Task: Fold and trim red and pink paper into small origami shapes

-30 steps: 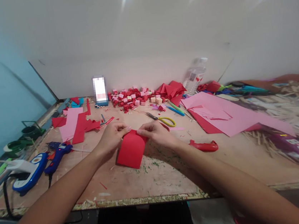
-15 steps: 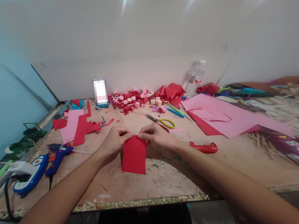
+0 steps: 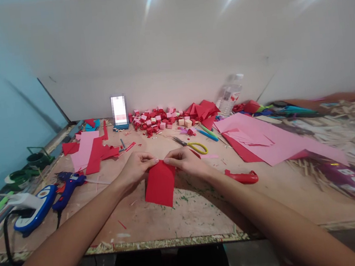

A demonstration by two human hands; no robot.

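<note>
- Red paper piece (image 3: 160,185) is held at its top edge between both hands, near the middle of the surface (image 3: 137,227); its visible face is plain, and I cannot tell whether its lower edge touches the wood.
- Left hand (image 3: 141,165): thumb and fingers pinched narrowly on the paper's top left corner.
- Right hand (image 3: 182,160): fingers likewise pinched on the top right, with scissors (image 3: 189,143) just beyond.
- Purple glossy item (image 3: 351,177), far right: white marks, one resembling a "B"; the rest cannot be made out.
- Clear bottle (image 3: 229,97), tilted towards the back wall: its label carries red print, too small to read.
- Phone (image 3: 119,109), upright beside folded paper cubes (image 3: 160,120): screen pixelated, nothing legible.
- Blue glue gun (image 3: 68,190), beside a blue-and-white power strip (image 3: 40,208): pale marking, unreadable.
</note>
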